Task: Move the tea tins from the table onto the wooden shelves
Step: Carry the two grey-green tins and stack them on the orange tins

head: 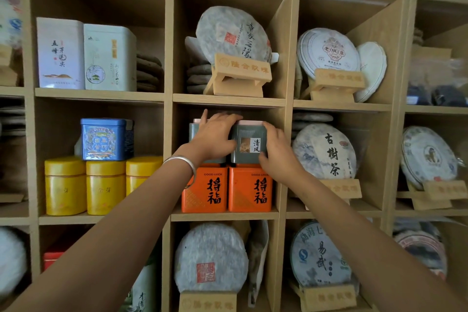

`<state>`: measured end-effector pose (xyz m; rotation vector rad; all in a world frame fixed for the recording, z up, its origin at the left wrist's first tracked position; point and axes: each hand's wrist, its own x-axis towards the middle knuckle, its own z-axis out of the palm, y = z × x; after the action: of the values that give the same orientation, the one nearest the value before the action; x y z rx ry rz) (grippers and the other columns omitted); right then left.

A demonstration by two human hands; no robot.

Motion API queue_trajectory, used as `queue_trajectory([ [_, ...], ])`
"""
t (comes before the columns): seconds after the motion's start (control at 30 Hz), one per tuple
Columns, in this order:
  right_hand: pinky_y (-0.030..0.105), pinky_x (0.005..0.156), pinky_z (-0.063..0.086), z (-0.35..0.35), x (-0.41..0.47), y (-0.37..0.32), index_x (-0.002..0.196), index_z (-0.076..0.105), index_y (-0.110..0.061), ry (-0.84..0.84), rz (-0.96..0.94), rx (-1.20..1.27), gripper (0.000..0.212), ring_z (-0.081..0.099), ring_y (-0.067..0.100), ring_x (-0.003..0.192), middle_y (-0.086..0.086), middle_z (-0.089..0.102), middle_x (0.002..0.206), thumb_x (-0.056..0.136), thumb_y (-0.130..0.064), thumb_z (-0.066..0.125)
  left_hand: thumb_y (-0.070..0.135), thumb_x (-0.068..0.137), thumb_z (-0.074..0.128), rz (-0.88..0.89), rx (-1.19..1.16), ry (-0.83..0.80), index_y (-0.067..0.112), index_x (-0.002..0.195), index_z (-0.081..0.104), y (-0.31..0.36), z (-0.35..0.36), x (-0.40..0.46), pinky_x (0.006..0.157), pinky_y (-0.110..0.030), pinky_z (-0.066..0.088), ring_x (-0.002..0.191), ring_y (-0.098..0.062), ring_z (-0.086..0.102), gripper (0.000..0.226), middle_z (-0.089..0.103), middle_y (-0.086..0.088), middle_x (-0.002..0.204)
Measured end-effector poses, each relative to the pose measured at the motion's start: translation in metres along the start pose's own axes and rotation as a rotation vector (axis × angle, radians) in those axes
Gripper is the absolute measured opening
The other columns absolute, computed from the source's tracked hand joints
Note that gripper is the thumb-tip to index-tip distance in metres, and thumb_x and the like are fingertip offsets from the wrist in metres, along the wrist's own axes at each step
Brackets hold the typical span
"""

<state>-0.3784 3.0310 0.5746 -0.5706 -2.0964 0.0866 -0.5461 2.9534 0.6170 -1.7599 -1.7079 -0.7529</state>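
Two grey-green tea tins with pink lids stand side by side on top of two orange tins (249, 189) in the middle cubby of the wooden shelves (225, 216). The right grey tin (247, 157) carries a white label. My left hand (215, 138) lies across the left grey tin (193, 132) and grips the right tin's left edge and lid. My right hand (277, 153) holds the right tin's right side. The left tin is mostly hidden behind my left hand.
A blue tin (106, 139) sits on three yellow canisters (105, 186) in the cubby to the left. Two white tins (86, 56) stand above them. Wrapped round tea cakes on wooden stands (241, 76) fill the other cubbies. The table is out of view.
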Motion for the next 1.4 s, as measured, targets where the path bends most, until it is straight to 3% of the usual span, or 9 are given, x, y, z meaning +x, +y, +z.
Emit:
queue_trajectory([
  [0.17, 0.032, 0.096, 0.042, 0.002, 0.001, -0.002, 0.149, 0.015, -0.015, -0.034, 0.009, 0.027, 0.079, 0.046, 0.026, 0.120, 0.017, 0.044, 0.132, 0.085, 0.001, 0.057, 0.021, 0.078, 0.063, -0.014, -0.021, 0.000, 0.021, 0.140, 0.043, -0.002, 0.001, 0.001, 0.115, -0.056, -0.005, 0.139, -0.024, 0.032, 0.064, 0.049, -0.005, 0.142],
  [0.47, 0.025, 0.092, 0.037, 0.000, -0.001, -0.003, 0.148, 0.020, -0.014, -0.010, 0.004, 0.071, 0.076, 0.045, 0.026, 0.119, 0.017, 0.043, 0.130, 0.084, 0.002, 0.058, 0.019, 0.076, 0.063, -0.013, -0.052, 0.014, 0.019, 0.139, 0.044, -0.002, 0.001, 0.002, 0.115, -0.055, -0.006, 0.137, -0.024, 0.036, 0.066, 0.050, -0.006, 0.141],
  [0.93, 0.029, 0.089, 0.042, -0.001, -0.002, -0.002, 0.150, 0.012, -0.015, -0.033, 0.007, -0.021, 0.087, 0.048, 0.027, 0.117, 0.015, 0.041, 0.132, 0.081, -0.007, 0.065, 0.017, 0.078, 0.062, -0.010, -0.053, -0.002, 0.020, 0.147, 0.032, -0.002, -0.003, -0.001, 0.116, -0.055, -0.006, 0.145, -0.026, 0.020, 0.075, 0.042, -0.010, 0.148],
  [1.07, 0.036, 0.098, 0.042, -0.001, 0.002, -0.004, 0.150, 0.009, -0.012, -0.044, 0.043, -0.033, 0.090, 0.043, 0.029, 0.124, 0.016, 0.038, 0.137, 0.081, -0.011, 0.066, 0.015, 0.080, 0.060, -0.017, -0.056, -0.008, 0.024, 0.148, 0.031, -0.003, -0.007, -0.004, 0.116, -0.056, -0.007, 0.145, -0.027, 0.020, 0.074, 0.043, -0.009, 0.147],
  [1.3, 0.036, 0.102, 0.039, -0.003, 0.001, -0.007, 0.150, 0.013, -0.007, -0.043, 0.104, -0.003, 0.086, 0.038, 0.028, 0.129, 0.017, 0.038, 0.140, 0.083, -0.017, 0.067, 0.018, 0.085, 0.057, -0.073, -0.020, 0.019, 0.023, 0.147, 0.032, -0.023, -0.013, -0.017, 0.117, -0.055, -0.004, 0.145, -0.024, 0.020, 0.067, 0.039, -0.007, 0.150],
  [1.4, 0.038, 0.100, 0.042, -0.003, -0.004, -0.015, 0.148, 0.021, -0.007, 0.034, 0.031, -0.090, 0.077, 0.040, 0.028, 0.128, 0.015, 0.038, 0.140, 0.085, -0.017, 0.064, 0.018, 0.087, 0.055, -0.098, 0.004, 0.021, 0.021, 0.146, 0.034, -0.030, -0.014, -0.023, 0.118, -0.053, -0.003, 0.145, -0.023, 0.020, 0.063, 0.037, -0.007, 0.151],
])
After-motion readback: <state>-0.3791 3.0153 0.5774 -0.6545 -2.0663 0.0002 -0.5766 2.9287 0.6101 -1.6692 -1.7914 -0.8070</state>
